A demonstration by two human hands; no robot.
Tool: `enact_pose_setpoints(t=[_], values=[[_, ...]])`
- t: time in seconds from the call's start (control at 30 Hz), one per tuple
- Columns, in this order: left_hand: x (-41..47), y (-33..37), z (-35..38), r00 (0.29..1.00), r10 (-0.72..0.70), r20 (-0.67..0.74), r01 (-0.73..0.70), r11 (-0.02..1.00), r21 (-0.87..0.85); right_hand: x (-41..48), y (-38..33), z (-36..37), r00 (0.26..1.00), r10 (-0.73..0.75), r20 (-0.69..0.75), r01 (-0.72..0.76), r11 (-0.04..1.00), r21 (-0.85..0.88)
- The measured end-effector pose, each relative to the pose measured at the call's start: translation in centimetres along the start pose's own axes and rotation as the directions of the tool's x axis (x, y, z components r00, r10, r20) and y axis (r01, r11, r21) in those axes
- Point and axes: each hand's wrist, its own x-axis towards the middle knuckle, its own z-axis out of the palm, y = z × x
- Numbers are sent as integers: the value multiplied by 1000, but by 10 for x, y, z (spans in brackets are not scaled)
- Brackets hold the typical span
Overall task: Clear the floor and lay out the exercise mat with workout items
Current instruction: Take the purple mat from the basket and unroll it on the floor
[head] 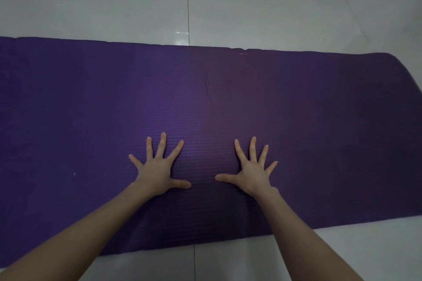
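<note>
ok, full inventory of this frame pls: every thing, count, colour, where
purple ribbed foam exercise mat: 1, dark purple, unrolled across the floor from the left edge of the view to the right; its right end curves up off the floor
pale glossy tiled floor: 1, light grey-white with dark grout lines, visible beyond the mat and along its near edge
left hand: 1, bare, fingers spread and straight, palm down on the mat, near its front edge, left of centre
right hand: 1, bare, fingers spread and straight, palm down on the mat, right of centre, apart from the left hand
No workout items in view.
</note>
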Motion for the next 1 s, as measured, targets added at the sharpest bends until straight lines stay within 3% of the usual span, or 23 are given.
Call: enact_pose_setpoints(t=[0.33, 0.43, 0.6, 0.8, 1.0], values=[[2, -5, -6, 1000, 24, -11, -24, 1000, -17, 3, -7, -7, 1000, 21, 2, -21, 1000, 19], [-17, -10, -23, 999, 47, -25, -49, 995, -83, -14, -15, -21, 1000, 16, -20, -15, 997, 72], [-34, -2, -41, 973, 173, -153, -215, 920, -326, -31, -18, -44, 984, 19, -178, 22, 974, 225], [-107, 3, -108, 953, 263, -153, -303, 872, -384, -97, -55, -104, 968, 27, -248, 65, 932, 356], [-220, 37, -215, 964, 181, -195, -258, 816, -518, -206, -94, -210, 961, 74, -266, 79, 848, 524]])
